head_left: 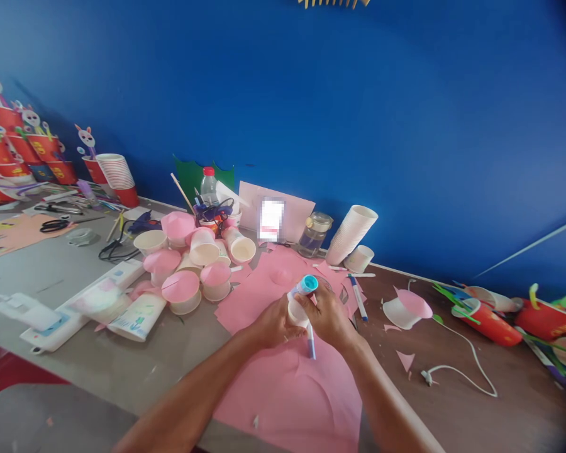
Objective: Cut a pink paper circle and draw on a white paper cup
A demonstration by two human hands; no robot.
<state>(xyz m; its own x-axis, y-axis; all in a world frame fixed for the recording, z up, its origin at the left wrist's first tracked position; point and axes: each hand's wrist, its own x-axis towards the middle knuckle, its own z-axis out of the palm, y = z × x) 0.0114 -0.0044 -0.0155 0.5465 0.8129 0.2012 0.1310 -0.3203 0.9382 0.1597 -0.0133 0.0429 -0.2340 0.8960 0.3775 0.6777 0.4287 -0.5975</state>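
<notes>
Over the pink paper (283, 384), both of my hands close around a small white paper cup (297, 313). My left hand (277, 322) wraps its left side, and my right hand (329, 313) presses thumb and fingers against the right side. At the top of the cup, between the hands, is a short tube-like roll (306, 285) with a bright blue inner ring; which hand bears it I cannot tell. A white and blue marker (311, 343) lies just below the hands. Fingers hide much of the cup.
Several pink-topped paper cups (182, 290) cluster to the left, beside a white power strip (82, 305). A leaning cup stack (352, 234), a glass jar (315, 234) and a phone (271, 218) stand at the back. A white cable (471, 343) and red cups (495, 322) lie right.
</notes>
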